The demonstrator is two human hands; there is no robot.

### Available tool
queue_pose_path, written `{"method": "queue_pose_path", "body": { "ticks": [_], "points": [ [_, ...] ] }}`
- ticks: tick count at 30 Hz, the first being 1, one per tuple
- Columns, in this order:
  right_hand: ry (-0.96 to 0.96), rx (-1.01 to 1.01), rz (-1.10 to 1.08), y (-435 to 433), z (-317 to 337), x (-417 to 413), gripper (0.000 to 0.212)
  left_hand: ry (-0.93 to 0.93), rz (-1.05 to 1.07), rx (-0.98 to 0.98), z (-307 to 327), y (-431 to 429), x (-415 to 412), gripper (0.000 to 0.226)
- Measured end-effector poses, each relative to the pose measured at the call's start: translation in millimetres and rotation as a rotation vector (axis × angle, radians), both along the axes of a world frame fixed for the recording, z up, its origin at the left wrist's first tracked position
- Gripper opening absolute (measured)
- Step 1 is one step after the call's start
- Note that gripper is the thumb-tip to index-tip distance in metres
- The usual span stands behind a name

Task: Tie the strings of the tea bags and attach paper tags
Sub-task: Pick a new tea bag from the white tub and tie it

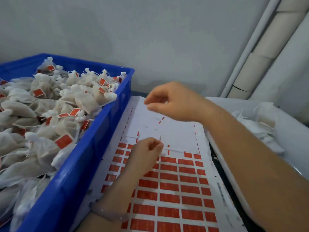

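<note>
My left hand (pixel 147 150) curls at the tag sheet (pixel 177 131), which lies beside the blue crate (pixel 93 144) so that finished tea bags (pixel 50 104) drop straight in. My right hand (pixel 173 101) pinches just above. I cannot tell whether either hand clamps anything.

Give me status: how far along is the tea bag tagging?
Done: blue crate heaped with tagged tea bags; top rows of the tag sheet are stripped. In hand: left hand curled at the next row, right hand pinching above it; what they hold is unclear. Left: untagged tea bags in the white tray, many red tags remaining.
</note>
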State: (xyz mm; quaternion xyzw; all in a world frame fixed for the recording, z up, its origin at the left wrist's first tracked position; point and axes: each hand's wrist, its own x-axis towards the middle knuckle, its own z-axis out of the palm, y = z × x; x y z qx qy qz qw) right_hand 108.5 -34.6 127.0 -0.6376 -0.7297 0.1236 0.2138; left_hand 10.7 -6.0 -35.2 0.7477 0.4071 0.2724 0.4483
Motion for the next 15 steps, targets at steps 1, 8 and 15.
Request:
{"method": "queue_pose_path", "body": {
  "ticks": [1,8,15],
  "points": [
    [-0.011,-0.003,-0.077,-8,7,25,0.011,0.02,-0.016,0.005,-2,0,0,0.013],
    [-0.22,-0.406,-0.618,-67,-19,174,0.02,0.103,-0.019,0.067,-9,1,4,0.017],
    [-0.248,-0.3,-0.722,-68,-91,196,0.039,0.1,-0.028,0.053,-9,0,2,0.01]
  ]
}}
